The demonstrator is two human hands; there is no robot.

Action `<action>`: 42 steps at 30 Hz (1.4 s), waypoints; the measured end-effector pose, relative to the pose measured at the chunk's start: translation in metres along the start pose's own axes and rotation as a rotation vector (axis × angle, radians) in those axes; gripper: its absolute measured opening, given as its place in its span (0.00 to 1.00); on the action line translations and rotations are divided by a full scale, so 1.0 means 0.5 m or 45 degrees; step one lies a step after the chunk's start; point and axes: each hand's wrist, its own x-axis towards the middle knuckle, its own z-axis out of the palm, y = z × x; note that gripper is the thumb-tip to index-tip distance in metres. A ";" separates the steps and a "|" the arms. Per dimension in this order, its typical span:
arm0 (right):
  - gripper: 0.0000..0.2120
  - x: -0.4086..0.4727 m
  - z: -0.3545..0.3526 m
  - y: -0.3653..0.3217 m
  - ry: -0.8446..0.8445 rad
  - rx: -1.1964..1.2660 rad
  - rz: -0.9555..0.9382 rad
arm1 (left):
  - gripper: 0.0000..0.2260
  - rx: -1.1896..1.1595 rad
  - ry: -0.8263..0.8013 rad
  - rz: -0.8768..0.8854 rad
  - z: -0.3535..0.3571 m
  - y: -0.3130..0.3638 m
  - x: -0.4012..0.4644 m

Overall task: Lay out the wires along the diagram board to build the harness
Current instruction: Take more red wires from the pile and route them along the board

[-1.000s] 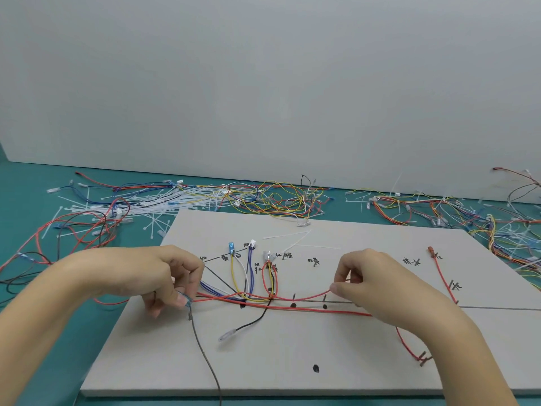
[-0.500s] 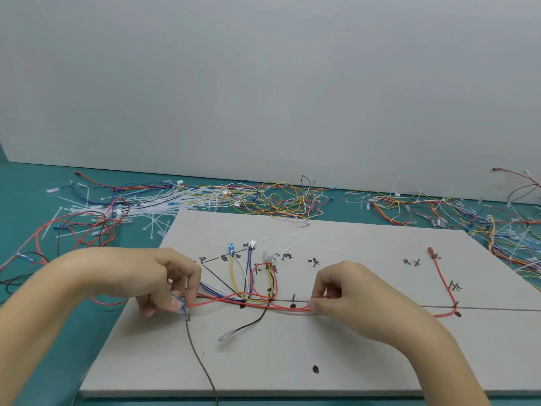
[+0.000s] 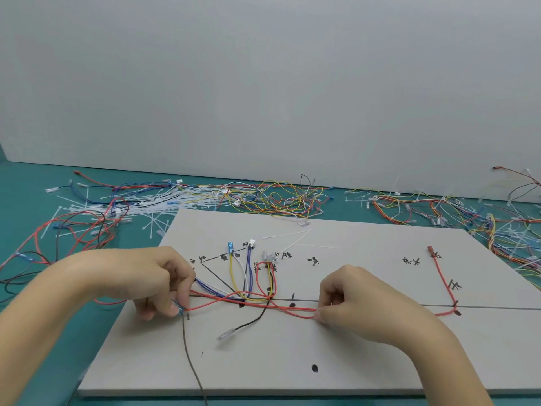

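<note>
The left hand [image 3: 159,284] and right hand [image 3: 349,298] pinch the thin red wire [image 3: 257,303] on the grey diagram board [image 3: 366,361]; the wire spans from 9 to 3 o'clock between them.

The board [image 3: 351,361] lies on the table [image 3: 26,186], wires [image 3: 251,300] across its middle between the left hand [image 3: 152,282] and right hand [image 3: 360,300], loose wires [image 3: 263,197] behind it.
</note>
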 end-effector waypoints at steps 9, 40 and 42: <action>0.07 -0.006 -0.020 0.018 0.026 -0.013 0.104 | 0.05 0.146 0.138 -0.054 0.011 0.011 -0.010; 0.08 -0.004 -0.018 0.018 -0.016 -0.041 0.199 | 0.04 0.364 0.328 0.101 0.021 0.012 0.004; 0.08 -0.005 -0.018 0.020 -0.019 -0.030 0.199 | 0.03 0.378 0.282 0.087 0.021 0.015 -0.004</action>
